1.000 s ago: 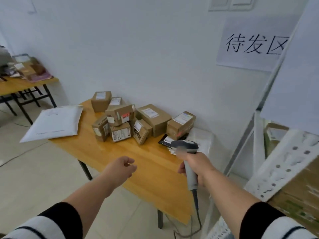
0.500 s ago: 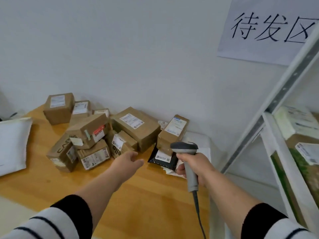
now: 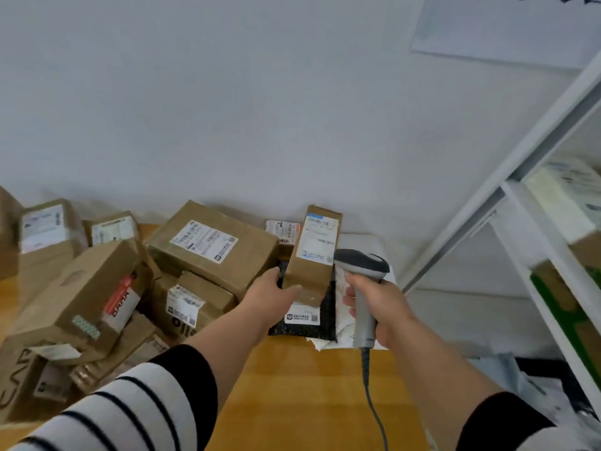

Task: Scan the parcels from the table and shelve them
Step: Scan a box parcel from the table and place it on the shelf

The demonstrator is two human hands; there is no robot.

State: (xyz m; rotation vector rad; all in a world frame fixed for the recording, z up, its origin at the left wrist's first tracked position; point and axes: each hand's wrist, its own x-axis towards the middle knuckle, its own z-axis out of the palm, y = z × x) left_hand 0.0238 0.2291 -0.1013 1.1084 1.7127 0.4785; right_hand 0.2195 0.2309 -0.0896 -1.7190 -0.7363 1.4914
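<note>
A narrow brown parcel [image 3: 313,252] with a white label lies tilted on a black mailer [image 3: 320,310] at the back right of the wooden table [image 3: 309,392]. My left hand [image 3: 271,296] grips the parcel's near end, thumb on the front face and fingers on its left side. Just right of the parcel, my right hand [image 3: 379,305] holds a grey barcode scanner [image 3: 361,265] by the handle, its head beside the label. A pile of several brown parcels, among them a large flat box [image 3: 211,247], fills the table's left half.
A white metal shelf rack [image 3: 533,209] stands at the right with parcels on its shelves. The white wall runs right behind the table. The scanner's cable [image 3: 374,415] hangs down over the table's near right edge. White mailers lie under the black one.
I have moved closer to the table. My left hand went forward and to the right and took hold of the narrow parcel's near end. The scanner stayed beside it.
</note>
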